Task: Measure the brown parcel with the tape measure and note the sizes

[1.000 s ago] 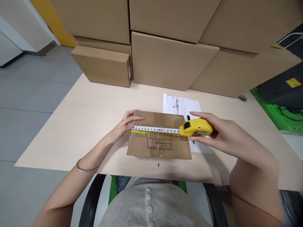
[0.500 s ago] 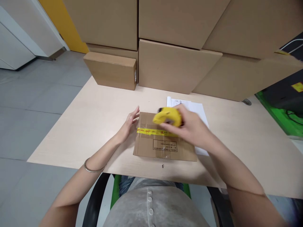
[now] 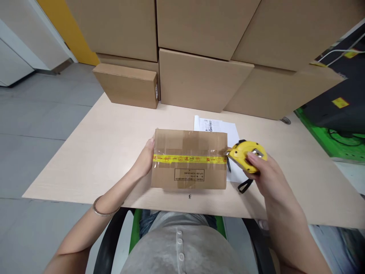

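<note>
A cardboard box (image 3: 188,144) stands at the front of the table, its yellow printed tape running across the face towards me. My left hand (image 3: 145,159) grips the box's left side, with the fingers partly hidden behind it. At the box's right edge, my right hand (image 3: 265,171) is closed round a yellow tape measure (image 3: 246,154), thumb on its case. The tape measure's mouth meets the end of the printed tape. A black wrist strap (image 3: 245,186) dangles beneath the case.
White papers (image 3: 232,133) lie behind and to the right of the box, with a dark pen-like thing (image 3: 229,165) on them. Large cartons (image 3: 199,83) line the back of the table (image 3: 114,144), and a smaller box (image 3: 128,85) stands at back left. A green bin (image 3: 322,133) is at right.
The tape measure has moved in my right hand from above the box to its right edge. My left hand has closed on the box's left side, and the box looks raised or tilted towards me.
</note>
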{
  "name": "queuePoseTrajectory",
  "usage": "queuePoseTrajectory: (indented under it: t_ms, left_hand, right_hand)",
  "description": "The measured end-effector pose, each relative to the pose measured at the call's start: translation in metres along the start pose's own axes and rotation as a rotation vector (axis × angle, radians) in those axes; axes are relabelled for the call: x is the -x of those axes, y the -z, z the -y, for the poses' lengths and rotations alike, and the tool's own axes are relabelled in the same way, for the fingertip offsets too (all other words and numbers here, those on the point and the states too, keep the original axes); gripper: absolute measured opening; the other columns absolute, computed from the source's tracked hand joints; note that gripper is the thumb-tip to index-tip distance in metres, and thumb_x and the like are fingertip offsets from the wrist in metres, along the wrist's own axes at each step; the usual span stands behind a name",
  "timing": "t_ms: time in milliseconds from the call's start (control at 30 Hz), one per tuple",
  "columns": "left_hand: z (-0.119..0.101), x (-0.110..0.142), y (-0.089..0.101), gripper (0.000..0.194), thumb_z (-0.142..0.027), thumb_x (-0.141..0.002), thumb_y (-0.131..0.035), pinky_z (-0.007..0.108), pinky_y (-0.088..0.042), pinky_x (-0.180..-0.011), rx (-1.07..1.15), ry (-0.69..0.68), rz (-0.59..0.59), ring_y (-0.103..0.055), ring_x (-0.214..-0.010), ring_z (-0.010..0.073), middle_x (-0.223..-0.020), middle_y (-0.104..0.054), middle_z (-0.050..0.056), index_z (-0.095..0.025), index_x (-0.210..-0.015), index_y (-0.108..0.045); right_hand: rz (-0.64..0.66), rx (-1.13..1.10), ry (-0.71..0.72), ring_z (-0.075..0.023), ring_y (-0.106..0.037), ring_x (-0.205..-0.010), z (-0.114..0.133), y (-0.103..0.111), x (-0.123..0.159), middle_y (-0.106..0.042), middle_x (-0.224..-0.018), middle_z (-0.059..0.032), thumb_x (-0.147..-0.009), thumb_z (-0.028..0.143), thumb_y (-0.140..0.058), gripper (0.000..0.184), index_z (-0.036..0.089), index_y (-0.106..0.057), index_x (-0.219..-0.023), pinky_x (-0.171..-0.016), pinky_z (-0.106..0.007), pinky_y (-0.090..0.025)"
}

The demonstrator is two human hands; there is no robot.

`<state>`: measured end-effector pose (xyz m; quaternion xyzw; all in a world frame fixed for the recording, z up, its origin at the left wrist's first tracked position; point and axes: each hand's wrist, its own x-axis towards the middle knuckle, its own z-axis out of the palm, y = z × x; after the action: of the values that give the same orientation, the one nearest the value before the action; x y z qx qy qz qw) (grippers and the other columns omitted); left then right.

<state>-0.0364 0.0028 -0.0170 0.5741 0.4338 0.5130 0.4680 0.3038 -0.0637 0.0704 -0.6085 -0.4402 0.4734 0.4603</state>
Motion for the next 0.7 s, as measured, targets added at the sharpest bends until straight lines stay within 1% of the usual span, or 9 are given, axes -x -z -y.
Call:
queuePoseTrajectory:
  t_ms: [100, 200, 300, 367, 433, 500, 600, 633, 700]
  left_hand:
    - [-0.022, -0.004, -0.004, 0.065, -0.076, -0.101, -0.038, 0.052, -0.035, -0.128, 0.127, -0.067, -0.062, -0.046, -0.153, 0.0317, -0.155, -0.061, 0.005, -0.034, -0.143, -0.063]
    - [-0.031, -0.01, -0.012, 0.063, -0.077, -0.1, -0.039, 0.049, -0.045, -0.12, 0.225, -0.231, -0.123, -0.058, -0.139, 0.0308, -0.143, -0.067, 0.006, -0.033, -0.135, -0.068]
    - [-0.022, -0.013, -0.02, 0.049, -0.071, -0.098, -0.05, 0.042, -0.05, -0.11, 0.257, -0.285, -0.184, -0.062, -0.124, 0.0267, -0.128, -0.069, 0.004, -0.033, -0.12, -0.073]
    - [-0.011, -0.012, -0.023, 0.041, -0.064, -0.093, -0.062, 0.04, -0.051, -0.105, 0.277, -0.279, -0.188, -0.061, -0.118, 0.0259, -0.125, -0.066, 0.003, -0.034, -0.118, -0.073]
    - [-0.004, -0.009, -0.024, 0.044, -0.059, -0.086, -0.069, 0.041, -0.052, -0.101, 0.291, -0.283, -0.16, -0.06, -0.115, 0.0271, -0.124, -0.065, 0.004, -0.033, -0.121, -0.071]
    - [-0.001, -0.007, -0.023, 0.05, -0.058, -0.083, -0.069, 0.043, -0.052, -0.101, 0.287, -0.293, -0.123, -0.06, -0.116, 0.0292, -0.126, -0.064, 0.006, -0.031, -0.125, -0.07]
    - [-0.003, -0.007, -0.023, 0.055, -0.059, -0.083, -0.066, 0.046, -0.049, -0.108, 0.287, -0.301, -0.088, -0.058, -0.125, 0.0324, -0.132, -0.064, 0.009, -0.028, -0.128, -0.069]
    - [-0.004, -0.007, -0.023, 0.054, -0.06, -0.084, -0.065, 0.048, -0.048, -0.11, 0.303, -0.304, -0.089, -0.057, -0.128, 0.0333, -0.134, -0.064, 0.01, -0.027, -0.127, -0.069]
    - [-0.006, -0.009, -0.025, 0.053, -0.065, -0.089, -0.057, 0.05, -0.046, -0.114, 0.35, -0.298, -0.094, -0.057, -0.132, 0.034, -0.134, -0.066, 0.011, -0.027, -0.123, -0.07]
  right_hand:
    - [0.025, -0.067, 0.074, -0.02, -0.065, -0.077, 0.003, 0.012, 0.02, -0.071, -0.094, -0.0031, -0.086, 0.054, -0.079, 0.035, 0.029, -0.072, -0.109, -0.06, -0.028, -0.054]
    - [0.108, -0.019, 0.106, -0.0259, -0.069, -0.081, 0.0, 0.023, 0.029, -0.073, -0.1, -0.0061, -0.086, 0.055, -0.077, 0.03, 0.032, -0.07, -0.104, -0.064, -0.035, -0.058]
    - [0.167, 0.099, 0.079, -0.0266, -0.069, -0.076, -0.012, 0.029, 0.026, -0.073, -0.094, -0.0063, -0.085, 0.052, -0.078, 0.027, 0.031, -0.069, -0.1, -0.062, -0.037, -0.058]
    - [0.203, 0.15, 0.065, -0.0246, -0.067, -0.071, -0.022, 0.034, 0.021, -0.07, -0.086, -0.0045, -0.084, 0.051, -0.08, 0.027, 0.03, -0.069, -0.096, -0.059, -0.035, -0.056]
    - [0.256, 0.17, 0.072, -0.0232, -0.066, -0.067, -0.029, 0.04, 0.015, -0.068, -0.082, -0.0031, -0.081, 0.051, -0.082, 0.029, 0.029, -0.07, -0.095, -0.056, -0.033, -0.055]
    - [0.29, 0.175, 0.103, -0.0246, -0.068, -0.071, -0.03, 0.047, 0.01, -0.071, -0.087, -0.0045, -0.08, 0.052, -0.084, 0.031, 0.029, -0.071, -0.098, -0.059, -0.034, -0.057]
    - [0.209, 0.175, 0.217, -0.0257, -0.07, -0.074, -0.015, 0.046, 0.003, -0.073, -0.091, -0.0052, -0.083, 0.053, -0.082, 0.032, 0.031, -0.068, -0.101, -0.062, -0.037, -0.058]
    - [0.174, 0.192, 0.27, -0.0249, -0.069, -0.074, -0.005, 0.04, -0.001, -0.073, -0.092, -0.0047, -0.084, 0.052, -0.081, 0.032, 0.031, -0.067, -0.104, -0.061, -0.036, -0.058]
    - [0.151, 0.261, 0.397, -0.023, -0.069, -0.076, 0.019, 0.017, -0.009, -0.073, -0.099, -0.0047, -0.087, 0.049, -0.08, 0.036, 0.032, -0.064, -0.114, -0.061, -0.034, -0.057]
